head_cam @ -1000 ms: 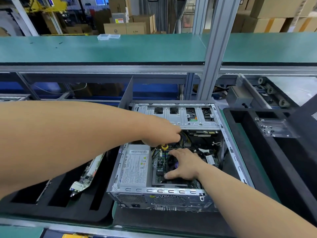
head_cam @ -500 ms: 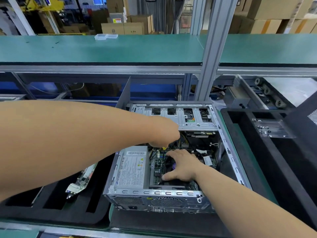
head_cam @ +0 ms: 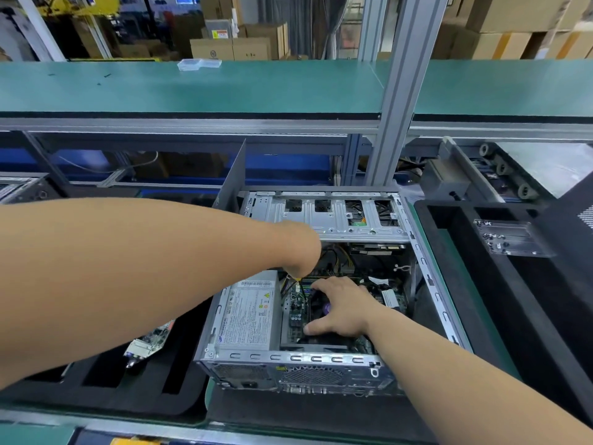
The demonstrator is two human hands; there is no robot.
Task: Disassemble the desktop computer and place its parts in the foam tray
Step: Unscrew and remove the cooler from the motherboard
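Note:
The open desktop computer case [head_cam: 426,277] lies on its side in front of me. My left hand [head_cam: 301,252] reaches in from the left as a fist, gripping a tool whose yellow part [head_cam: 298,279] pokes out below it onto the motherboard [head_cam: 296,311]. My right hand [head_cam: 343,308] lies over the CPU cooler [head_cam: 325,309], thumb at its near edge and fingers curled over the far side. A silver power supply [head_cam: 250,313] fills the case's left side, and the metal drive cage [head_cam: 327,220] spans the far end.
A black foam tray [head_cam: 179,390] on the left holds a circuit card [head_cam: 150,342] in one slot. Another black foam tray [head_cam: 455,284] on the right holds a clear plastic piece [head_cam: 510,237]. A green shelf [head_cam: 224,88] and an aluminium post [head_cam: 401,91] stand behind the case.
Both hands stay inside the case in nearly the same places. My left fist has shifted slightly over the motherboard, and my view has drifted a little.

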